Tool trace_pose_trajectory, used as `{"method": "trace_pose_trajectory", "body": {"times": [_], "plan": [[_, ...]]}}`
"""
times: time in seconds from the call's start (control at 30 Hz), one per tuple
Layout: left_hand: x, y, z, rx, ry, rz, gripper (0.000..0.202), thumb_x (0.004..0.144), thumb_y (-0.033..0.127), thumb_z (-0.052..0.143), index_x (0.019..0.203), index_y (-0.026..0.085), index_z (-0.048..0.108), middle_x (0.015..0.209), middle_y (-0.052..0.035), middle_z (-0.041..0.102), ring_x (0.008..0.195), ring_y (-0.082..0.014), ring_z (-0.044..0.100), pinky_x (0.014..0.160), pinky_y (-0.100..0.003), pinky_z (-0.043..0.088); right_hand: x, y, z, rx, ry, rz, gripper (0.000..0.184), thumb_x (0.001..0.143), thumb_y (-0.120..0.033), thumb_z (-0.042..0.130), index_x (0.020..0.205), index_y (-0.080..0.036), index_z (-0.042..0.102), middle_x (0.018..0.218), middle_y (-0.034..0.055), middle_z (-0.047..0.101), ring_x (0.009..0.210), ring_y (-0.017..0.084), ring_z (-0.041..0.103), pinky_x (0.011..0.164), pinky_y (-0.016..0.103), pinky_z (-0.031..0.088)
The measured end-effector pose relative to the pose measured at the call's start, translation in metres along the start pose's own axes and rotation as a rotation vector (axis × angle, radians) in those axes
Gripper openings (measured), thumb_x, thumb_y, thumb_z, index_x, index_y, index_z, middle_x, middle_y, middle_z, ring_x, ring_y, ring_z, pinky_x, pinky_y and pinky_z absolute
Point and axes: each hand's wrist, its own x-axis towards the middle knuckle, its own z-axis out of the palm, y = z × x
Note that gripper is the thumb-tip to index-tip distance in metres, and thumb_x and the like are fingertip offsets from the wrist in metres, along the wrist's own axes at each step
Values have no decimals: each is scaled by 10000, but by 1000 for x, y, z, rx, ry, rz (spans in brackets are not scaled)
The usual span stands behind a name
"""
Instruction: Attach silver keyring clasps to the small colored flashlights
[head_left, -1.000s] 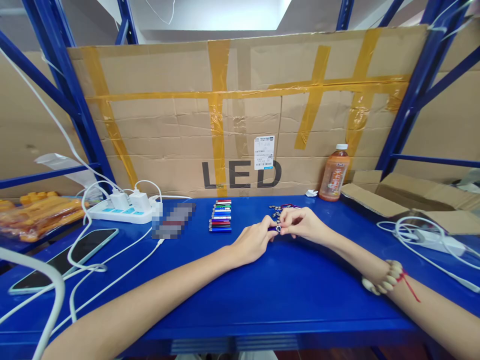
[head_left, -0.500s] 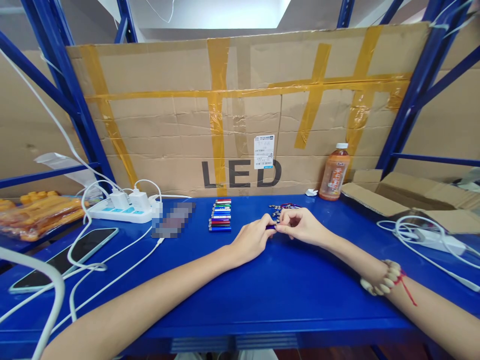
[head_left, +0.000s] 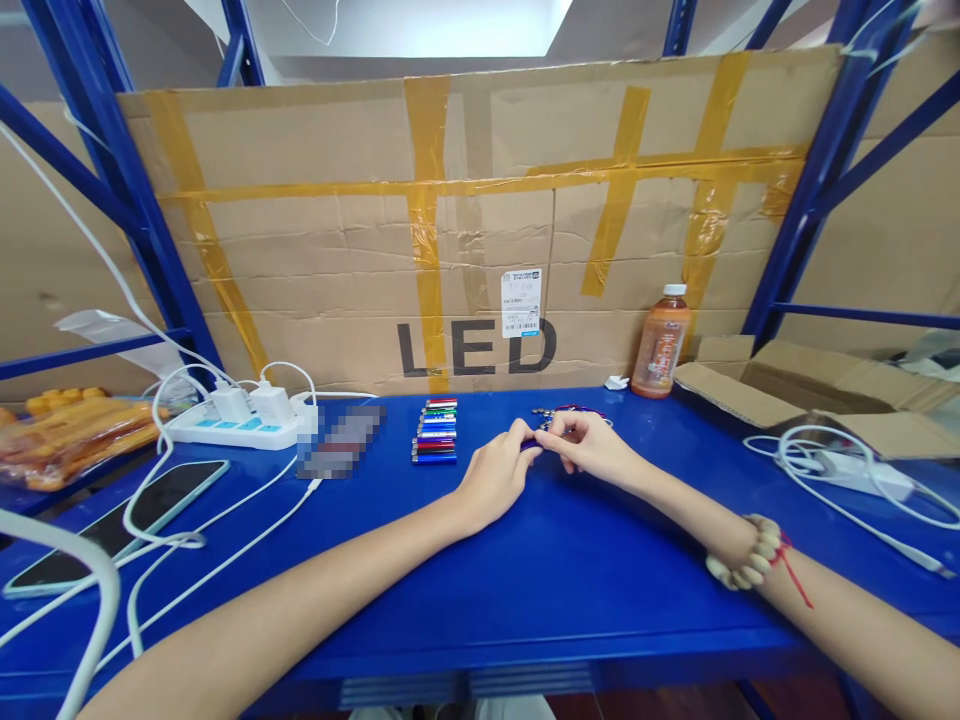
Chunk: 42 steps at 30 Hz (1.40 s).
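My left hand (head_left: pixel 496 475) is closed, its thumb and forefinger round a small dark blue metallic tube (head_left: pixel 529 443) that is mostly hidden. Against the tube's right end, my right hand (head_left: pixel 589 445) pinches with thumb and forefinger. Both sets of fingertips nearly meet, just above the blue table. Left of the hands lies a neat row of small metallic tubes (head_left: pixel 435 432) in red, green, blue and silver. Behind my right hand is a loose pile of small shiny metal pieces and coloured tubes (head_left: pixel 574 409), partly covered by the fingers.
A power strip (head_left: pixel 229 430), white cables and a phone (head_left: pixel 116 525) lie left. An orange drink bottle (head_left: pixel 661 340) stands at the back right, beside an open cardboard box (head_left: pixel 720 390) and a coiled white cable (head_left: pixel 810 465). A taped cardboard sheet (head_left: pixel 337 250) closes the back.
The whole view has shifted slightly, so everything sits a little further left. Both hands keep together at the tube; the right fingertips have moved slightly, and less of the tube shows.
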Motion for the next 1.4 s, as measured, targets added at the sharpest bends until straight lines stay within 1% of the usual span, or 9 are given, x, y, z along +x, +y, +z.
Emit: {"method": "trace_pose_trajectory", "body": {"times": [0.2,0.3,0.47,0.77,0.97,1.07,1.17,1.3,1.4], "plan": [[2,2,-2,-46,18,-70,146,890,301,337,969,206,417,832,0,582,780,-141,555,678,-245,392,1,-6,-4,-28,30,-45,544,650,-652,556,690,-123,436,510,-6,471,395,70,435,390,170,312],[2,1,-2,-62,28,-74,178,899,316,313,998,214,420,785,14,569,736,-127,544,683,-241,390,5,2,-16,-85,147,-47,533,695,-658,507,768,-131,468,543,-2,487,413,81,444,401,184,331],[2,1,-3,-25,13,-78,207,905,338,287,1003,220,426,776,17,560,722,-120,537,663,-236,380,10,20,-43,-582,345,-48,364,734,-526,556,783,-171,615,734,30,594,573,108,522,472,191,315],[0,5,-4,39,-11,-63,238,905,351,280,1026,221,439,836,-7,563,780,-146,539,686,-253,395,8,22,-45,-804,271,145,221,762,-422,558,824,-244,674,788,-1,630,739,155,572,516,198,327],[0,4,-3,48,-4,-54,247,904,351,282,1045,224,441,820,-2,564,774,-146,542,688,-252,400,10,30,-43,-751,257,63,178,760,-306,556,891,-243,657,914,-11,612,723,132,566,576,219,396],[0,3,-3,50,-1,-57,245,904,349,284,1043,225,443,845,-6,569,807,-150,545,701,-255,403,12,34,-38,-729,169,-129,274,782,-335,537,1014,-220,627,1002,36,584,851,160,549,733,272,429],[0,4,-2,46,4,-53,233,904,348,290,1032,226,443,877,-10,574,833,-150,549,715,-254,407,12,35,-31,-764,49,-266,346,822,-382,495,1128,-241,574,1163,57,509,1065,217,461,907,396,347],[1,3,-2,54,9,-49,221,905,346,295,1014,219,438,885,-10,576,821,-142,552,716,-245,407,11,34,-23,-836,-70,-238,344,869,-420,423,1157,-283,551,1258,28,439,1183,241,362,973,493,219],[1,3,-2,66,4,-52,223,905,351,293,1017,219,434,856,-7,571,803,-142,549,699,-242,404,11,33,-23,-865,-129,-226,312,884,-395,401,1102,-273,588,1243,27,455,1183,245,364,969,504,204]]}}
